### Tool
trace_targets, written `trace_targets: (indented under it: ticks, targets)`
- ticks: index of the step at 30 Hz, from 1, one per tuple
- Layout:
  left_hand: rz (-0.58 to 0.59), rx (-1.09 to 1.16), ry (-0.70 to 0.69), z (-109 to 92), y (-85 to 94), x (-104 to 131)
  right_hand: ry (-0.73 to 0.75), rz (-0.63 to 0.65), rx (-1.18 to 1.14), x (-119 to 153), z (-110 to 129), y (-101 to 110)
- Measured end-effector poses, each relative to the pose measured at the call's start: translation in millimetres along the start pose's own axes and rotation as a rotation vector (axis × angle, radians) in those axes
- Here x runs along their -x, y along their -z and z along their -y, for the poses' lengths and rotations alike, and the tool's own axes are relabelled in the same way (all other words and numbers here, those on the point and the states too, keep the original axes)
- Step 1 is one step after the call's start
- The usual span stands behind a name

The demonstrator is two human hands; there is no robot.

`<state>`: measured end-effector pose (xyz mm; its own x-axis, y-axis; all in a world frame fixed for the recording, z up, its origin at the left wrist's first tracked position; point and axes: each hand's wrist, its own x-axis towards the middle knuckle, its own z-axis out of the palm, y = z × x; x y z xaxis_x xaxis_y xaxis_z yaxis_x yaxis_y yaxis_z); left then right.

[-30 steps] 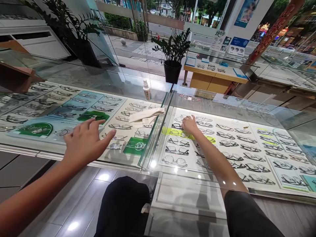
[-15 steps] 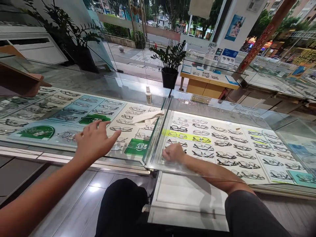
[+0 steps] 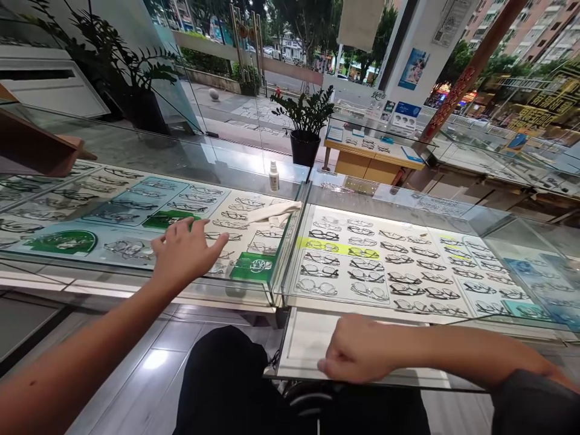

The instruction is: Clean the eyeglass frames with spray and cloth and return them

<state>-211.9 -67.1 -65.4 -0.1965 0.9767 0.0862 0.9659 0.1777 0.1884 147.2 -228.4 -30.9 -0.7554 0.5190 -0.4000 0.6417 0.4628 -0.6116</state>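
Observation:
My left hand (image 3: 188, 251) is open with its fingers spread, over the glass top of the left display case (image 3: 254, 289). I cannot tell whether it touches the glass. Rows of eyeglasses (image 3: 122, 248) lie beneath it. Low on the right, my right hand (image 3: 356, 350) is curled closed at the near edge of a clear glass panel (image 3: 435, 385). Its fingertips are hidden. A white panel (image 3: 301, 344) shows through the glass. Past this hand, more eyeglasses (image 3: 367, 275) lie in rows inside the right display case (image 3: 312, 302).
A small white spray bottle (image 3: 273, 177) stands near the back of the left case. Close by lies a pale cloth (image 3: 274, 211). Behind the cases are a potted plant (image 3: 303, 145) and a wooden display table (image 3: 357, 166). My dark-clothed knee (image 3: 231, 374) is below.
My right hand has come toward me from above the right case's eyeglasses, and a glass edge now lies nearer me. The left hand stays almost in place, fingers spread.

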Motion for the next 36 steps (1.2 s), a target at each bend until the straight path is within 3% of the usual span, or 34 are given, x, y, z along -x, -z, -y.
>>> trace_targets:
  ticks: [1,3,5,7,10,14,20,26,31,34,36]
  targets:
    - [0.001,0.004,-0.003,0,0.4,0,0.028,-0.064,0.083,2,-1,17]
    - [0.002,0.014,-0.007,-1,0.9,1,-0.059,-0.215,0.262,-7,-15,58]
    - [-0.001,0.020,-0.010,0,0.9,1,-0.260,-0.468,0.464,-27,-46,105]
    - [-0.005,0.029,-0.017,0,0.5,2,-0.362,-0.679,0.658,-54,-85,149]
    - [-0.026,0.037,-0.015,2,-0.6,2,-0.437,-0.735,0.798,-91,-141,196]
    - [-0.025,0.042,-0.002,3,-1.9,1,-0.485,-0.750,0.771,-122,-183,221]
    - [-0.025,0.033,-0.004,6,-5.7,-1,-0.551,-0.772,0.701,-145,-198,230]
    - [-0.042,0.030,-0.029,10,-9.8,-1,-0.581,-0.802,0.577,-134,-186,226]
    - [-0.042,0.037,-0.025,8,-9.4,-2,-0.477,-0.802,0.525,-96,-137,197]
    - [-0.041,0.046,-0.029,8,-9.1,-2,-0.324,-0.739,0.494,-51,-87,155]
    - [-0.037,0.049,-0.033,7,-8.6,-2,-0.098,-0.630,0.323,-14,-46,117]
